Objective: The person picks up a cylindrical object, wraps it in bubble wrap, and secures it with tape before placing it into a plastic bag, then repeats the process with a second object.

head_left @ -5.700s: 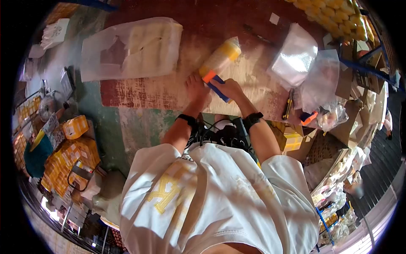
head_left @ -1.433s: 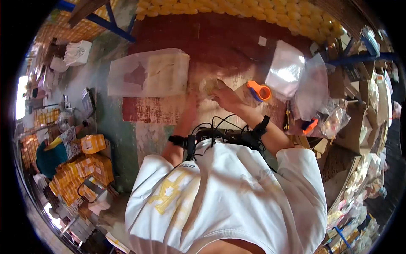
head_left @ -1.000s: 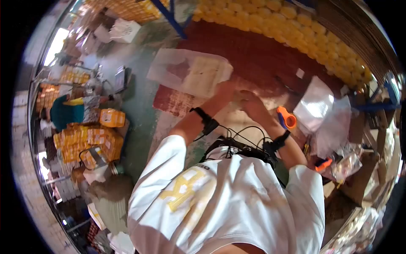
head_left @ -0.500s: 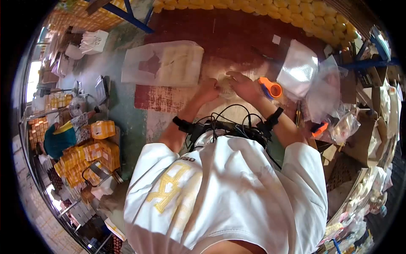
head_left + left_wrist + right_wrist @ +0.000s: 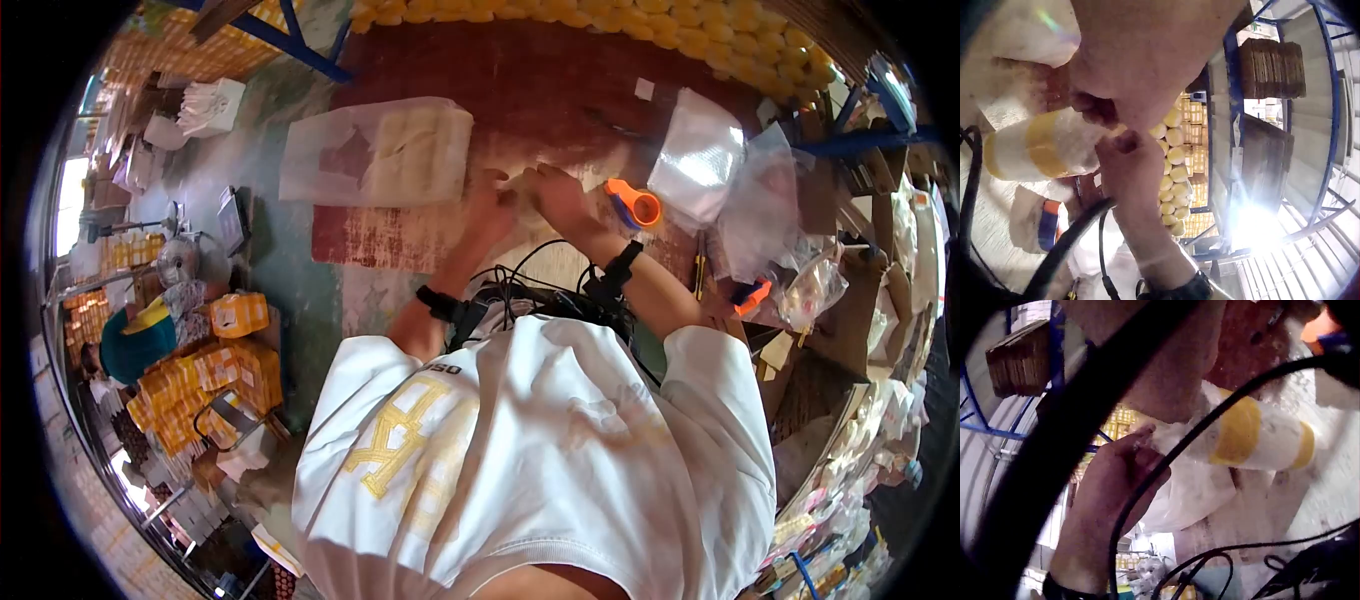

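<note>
A cylindrical package with yellow bands point(image 5: 1044, 147) lies on the worn table, its clear plastic end gathered between both hands. My left hand point(image 5: 490, 205) pinches that plastic on one side, fingers curled; in the right wrist view the left hand point(image 5: 1107, 494) shows the thumb and fingertips together. Opposite it, my right hand point(image 5: 558, 198) grips the same end with bent fingers, as the right hand point(image 5: 1138, 181) also shows in the left wrist view. The hands nearly touch. Between them in the head view, the package is mostly hidden and blurred.
Right of my hands lies an orange and blue tape dispenser point(image 5: 634, 205). Clear plastic bags point(image 5: 698, 155) and a yellow-black cutter point(image 5: 699, 272) are farther right. A filled translucent bag point(image 5: 420, 150) lies left. Yellow-topped items point(image 5: 600, 22) line the back.
The tape dispenser, earlier in my right hand against the package, now lies on the table at right. Both hands have come together at the package's plastic end. The head view has shifted.
</note>
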`<act>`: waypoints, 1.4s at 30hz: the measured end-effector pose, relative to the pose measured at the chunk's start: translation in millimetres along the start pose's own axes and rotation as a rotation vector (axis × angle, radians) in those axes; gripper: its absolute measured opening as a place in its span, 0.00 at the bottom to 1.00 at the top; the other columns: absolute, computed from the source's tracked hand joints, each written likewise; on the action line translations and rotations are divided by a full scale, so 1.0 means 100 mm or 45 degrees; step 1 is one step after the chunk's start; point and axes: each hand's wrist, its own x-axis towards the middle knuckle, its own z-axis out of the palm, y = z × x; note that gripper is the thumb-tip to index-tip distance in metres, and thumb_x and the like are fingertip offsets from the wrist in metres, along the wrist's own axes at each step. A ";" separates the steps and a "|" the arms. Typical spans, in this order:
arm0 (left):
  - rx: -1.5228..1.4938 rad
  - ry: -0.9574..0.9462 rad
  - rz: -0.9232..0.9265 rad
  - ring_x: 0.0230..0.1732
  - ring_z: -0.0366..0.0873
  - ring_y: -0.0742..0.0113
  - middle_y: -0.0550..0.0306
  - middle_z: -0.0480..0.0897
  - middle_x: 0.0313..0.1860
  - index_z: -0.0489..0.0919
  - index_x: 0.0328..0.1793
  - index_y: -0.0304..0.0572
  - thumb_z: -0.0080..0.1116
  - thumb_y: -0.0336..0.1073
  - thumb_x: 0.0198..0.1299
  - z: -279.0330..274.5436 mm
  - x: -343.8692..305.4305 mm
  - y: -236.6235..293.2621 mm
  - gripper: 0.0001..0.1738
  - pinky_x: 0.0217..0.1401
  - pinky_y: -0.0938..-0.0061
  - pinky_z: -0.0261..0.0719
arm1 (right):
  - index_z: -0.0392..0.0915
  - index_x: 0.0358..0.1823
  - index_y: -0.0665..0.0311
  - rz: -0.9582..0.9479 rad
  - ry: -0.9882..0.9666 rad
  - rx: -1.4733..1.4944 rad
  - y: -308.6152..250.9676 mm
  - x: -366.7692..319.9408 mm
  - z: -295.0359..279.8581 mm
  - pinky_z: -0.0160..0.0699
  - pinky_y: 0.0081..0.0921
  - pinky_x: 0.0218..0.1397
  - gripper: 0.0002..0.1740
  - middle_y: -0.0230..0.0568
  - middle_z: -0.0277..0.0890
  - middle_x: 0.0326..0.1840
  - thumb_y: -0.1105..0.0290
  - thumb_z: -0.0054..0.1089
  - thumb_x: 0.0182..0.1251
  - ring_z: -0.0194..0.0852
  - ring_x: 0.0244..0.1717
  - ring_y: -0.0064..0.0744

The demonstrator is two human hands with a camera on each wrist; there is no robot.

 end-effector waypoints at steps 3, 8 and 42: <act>-0.252 -0.093 -0.149 0.31 0.79 0.64 0.51 0.79 0.28 0.79 0.47 0.36 0.56 0.29 0.69 0.00 -0.04 0.08 0.06 0.34 0.64 0.76 | 0.78 0.46 0.63 0.033 0.165 0.162 0.08 -0.09 0.10 0.83 0.48 0.46 0.13 0.51 0.81 0.43 0.73 0.64 0.59 0.81 0.49 0.56; -0.824 -0.320 -0.458 0.31 0.72 0.72 0.59 0.78 0.35 0.79 0.47 0.37 0.50 0.30 0.71 0.00 0.01 -0.02 0.07 0.34 0.70 0.72 | 0.80 0.40 0.67 0.145 -0.015 0.507 0.03 -0.19 0.05 0.82 0.46 0.45 0.12 0.52 0.84 0.37 0.67 0.69 0.62 0.84 0.41 0.58; -1.675 -0.380 -0.895 0.65 0.77 0.60 0.51 0.75 0.66 0.61 0.79 0.48 0.53 0.58 0.77 0.48 -0.34 -0.22 0.34 0.66 0.66 0.82 | 0.76 0.49 0.67 1.175 -0.340 1.584 0.21 -0.29 -0.06 0.88 0.34 0.44 0.25 0.43 0.80 0.40 0.50 0.67 0.71 0.82 0.39 0.34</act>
